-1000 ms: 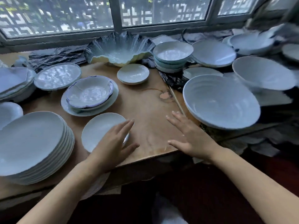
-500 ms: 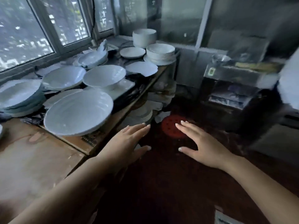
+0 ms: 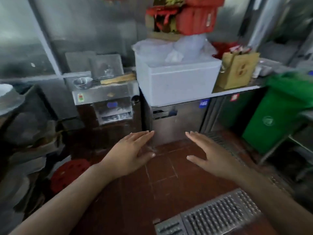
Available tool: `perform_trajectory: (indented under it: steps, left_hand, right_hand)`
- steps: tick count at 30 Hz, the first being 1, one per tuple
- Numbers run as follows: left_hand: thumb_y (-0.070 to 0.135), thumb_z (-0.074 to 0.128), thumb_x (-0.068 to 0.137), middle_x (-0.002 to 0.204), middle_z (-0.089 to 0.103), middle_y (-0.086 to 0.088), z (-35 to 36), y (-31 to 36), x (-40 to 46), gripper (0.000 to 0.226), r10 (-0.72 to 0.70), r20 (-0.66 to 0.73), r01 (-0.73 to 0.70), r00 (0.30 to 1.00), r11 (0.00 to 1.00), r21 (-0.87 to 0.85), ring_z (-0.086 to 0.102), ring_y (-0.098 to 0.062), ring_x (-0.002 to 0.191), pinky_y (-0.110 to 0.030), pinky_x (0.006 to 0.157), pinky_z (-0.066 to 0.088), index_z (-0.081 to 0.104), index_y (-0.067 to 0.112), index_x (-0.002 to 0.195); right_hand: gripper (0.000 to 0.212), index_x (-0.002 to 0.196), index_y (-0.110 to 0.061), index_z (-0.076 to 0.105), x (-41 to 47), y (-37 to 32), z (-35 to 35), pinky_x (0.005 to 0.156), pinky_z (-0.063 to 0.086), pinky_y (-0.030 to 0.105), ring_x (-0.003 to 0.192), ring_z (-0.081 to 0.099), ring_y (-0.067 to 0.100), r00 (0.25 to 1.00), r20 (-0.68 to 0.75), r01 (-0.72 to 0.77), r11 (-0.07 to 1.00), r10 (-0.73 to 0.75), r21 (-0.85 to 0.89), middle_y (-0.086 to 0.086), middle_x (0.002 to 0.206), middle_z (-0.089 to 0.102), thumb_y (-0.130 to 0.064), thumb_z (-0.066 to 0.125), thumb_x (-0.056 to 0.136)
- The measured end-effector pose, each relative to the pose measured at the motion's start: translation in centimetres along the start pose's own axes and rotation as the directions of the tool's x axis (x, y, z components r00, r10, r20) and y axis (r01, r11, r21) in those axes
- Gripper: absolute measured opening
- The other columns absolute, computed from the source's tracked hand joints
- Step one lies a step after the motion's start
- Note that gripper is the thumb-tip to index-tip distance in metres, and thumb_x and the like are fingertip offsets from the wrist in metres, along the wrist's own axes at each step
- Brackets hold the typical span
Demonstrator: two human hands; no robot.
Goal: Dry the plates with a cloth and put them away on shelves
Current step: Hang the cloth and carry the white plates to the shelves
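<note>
Head view, the only one given, looks down at a floor of dark red tiles, over which both bare forearms reach forward. Left hand is held palm down with its fingers straight and close together and the thumb spread to the side, holding nothing; right hand mirrors it, flat and spread wide, also holding nothing, and the two hands are near each other but apart. Plates for the task are barely in sight: only the rim of a pale round plate shows at the left edge of the picture, resting on dark clutter, well apart from both hands, and no drying cloth can be made out. Ahead of the hands stands a stainless steel cabinet, and on the left end of its top sits a large white foam box with clear plastic bags in it. Just beside the box, toward the right, stands a brown paper bag. Red cartons are stacked above the box. Left of the cabinet stands a smaller steel machine with a small metal bowl on its top. A green plastic bin stands at the right, and a grey metal drain grate lies in the floor near the bottom edge. A red perforated round stool sits low on the left.
</note>
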State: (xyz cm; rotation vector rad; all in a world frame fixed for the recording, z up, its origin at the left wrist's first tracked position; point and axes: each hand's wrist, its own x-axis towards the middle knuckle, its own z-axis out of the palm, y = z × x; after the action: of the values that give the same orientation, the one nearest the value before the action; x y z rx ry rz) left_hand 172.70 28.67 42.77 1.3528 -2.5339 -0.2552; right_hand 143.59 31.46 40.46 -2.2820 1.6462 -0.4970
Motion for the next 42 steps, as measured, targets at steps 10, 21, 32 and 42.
perform_trajectory:
  steps: [10,21,32,42]
  left_hand:
    - [0.071,0.033,0.09,0.154,0.02,0.024,8.2,11.6,27.9,0.072,0.527,0.069,-0.52,0.847,0.848,-0.101,0.016,0.003,0.142,-0.019,0.114,0.005,0.017,0.039,0.152]
    - [0.078,0.023,0.076,0.159,0.023,0.009,15.4,30.9,44.6,0.09,0.907,0.121,-0.863,0.403,0.421,-0.278,0.018,-0.006,0.146,-0.011,0.108,-0.006,0.02,0.031,0.153]
    - [0.077,0.023,0.072,0.156,0.031,0.003,25.1,57.0,47.1,0.093,0.989,0.086,-0.91,0.117,0.141,-0.39,0.024,-0.011,0.145,-0.019,0.113,0.0,0.029,0.027,0.151]
    - [0.093,0.011,0.068,0.155,0.034,0.003,32.8,77.6,48.1,0.108,0.995,0.103,-0.905,0.02,0.062,-0.422,0.026,-0.013,0.145,-0.029,0.118,0.005,0.031,0.027,0.15]
  right_hand:
    - [0.077,0.152,-0.039,0.014,-4.0,17.8,-9.1,0.12,0.013,0.024,0.147,0.008,0.001,0.85,-0.263,-0.479,0.877,0.456,-0.029,-0.022,0.155,0.012,-0.07,0.044,0.089]
    - [0.078,0.151,-0.04,0.02,-14.0,26.0,-15.0,0.117,0.029,0.036,0.146,0.02,0.006,0.415,-0.471,-0.822,0.542,0.779,0.172,-0.012,0.159,0.024,-0.048,0.065,0.088]
    - [0.074,0.15,-0.033,0.03,-31.6,36.8,-19.8,0.105,0.01,-0.001,0.144,0.023,0.004,0.156,-0.564,-0.914,0.335,0.811,0.23,-0.005,0.157,0.03,-0.042,0.068,0.088]
    - [0.073,0.151,-0.035,0.027,-47.1,46.7,-25.2,0.112,0.015,0.01,0.146,0.02,0.004,0.032,-0.555,-0.941,0.212,0.831,0.264,-0.005,0.157,0.03,-0.041,0.067,0.089]
